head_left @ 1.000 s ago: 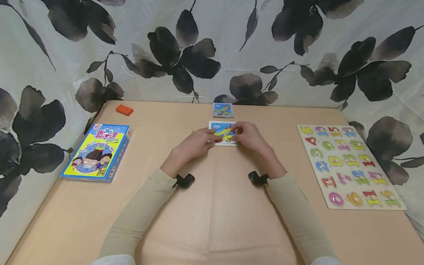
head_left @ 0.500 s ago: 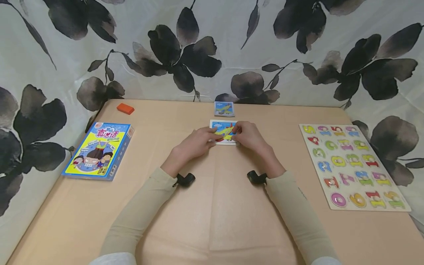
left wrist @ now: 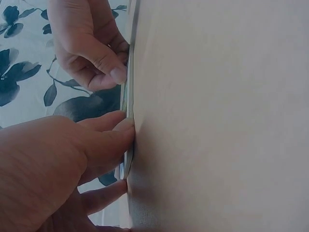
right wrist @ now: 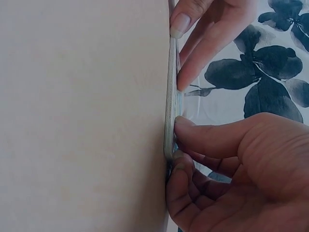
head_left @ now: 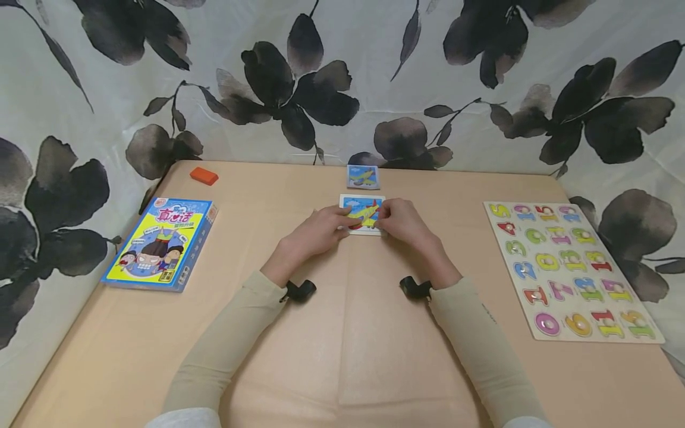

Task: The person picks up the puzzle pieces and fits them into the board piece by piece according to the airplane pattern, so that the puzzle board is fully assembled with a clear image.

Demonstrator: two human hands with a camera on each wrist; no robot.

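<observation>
A small thick-edged picture board [head_left: 365, 204], with a yellow airplane on a blue ground, lies on the table. My left hand [head_left: 316, 232] rests on its left side; the thumb presses its near edge and the fairly straight index finger touches the picture, both clear in the left wrist view. At the right side my right hand [head_left: 405, 223] pinches the board's edge, thumb [right wrist: 207, 137] on top and the other fingers curled at the corner. Both hands cover parts of the picture. Just behind stands a smaller picture [head_left: 363, 177] with a similar yellow airplane.
On the left lies a blue and yellow box [head_left: 160, 244] with cartoon figures. An orange block [head_left: 204, 176] sits beyond it, near the table's back edge. A pale board [head_left: 569, 270] with colourful shapes lies on the right. A floral cloth [head_left: 396, 59] hangs behind.
The right fingertips have shifted slightly to the right, showing a little more of the airplane picture. My left hand stays in place. The head view has moved slightly.
</observation>
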